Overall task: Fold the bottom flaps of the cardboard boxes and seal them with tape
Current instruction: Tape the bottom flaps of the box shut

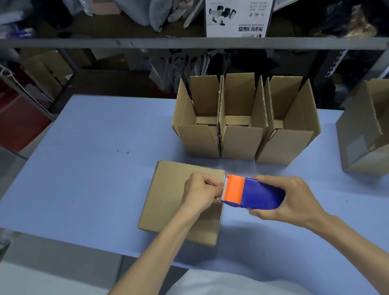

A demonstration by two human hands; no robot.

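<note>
Boxes of brown cardboard number five on the blue table (68,176). One cardboard box (170,195) lies at the near middle, flat face up, its long axis about 1 to 7 o'clock. Three open boxes (242,136) stand touching in a row at its 1 o'clock, and a tilted box (370,139) sits at 3 o'clock.

One tape dispenser (251,193) hangs over the box's right edge with its orange toothed end toward 9 o'clock. The left hand (199,191) pinches with its fingertips at that toothed end. The right hand (287,199) curls its fingers round the blue body. A metal rack (175,43) crosses at 12 o'clock.
</note>
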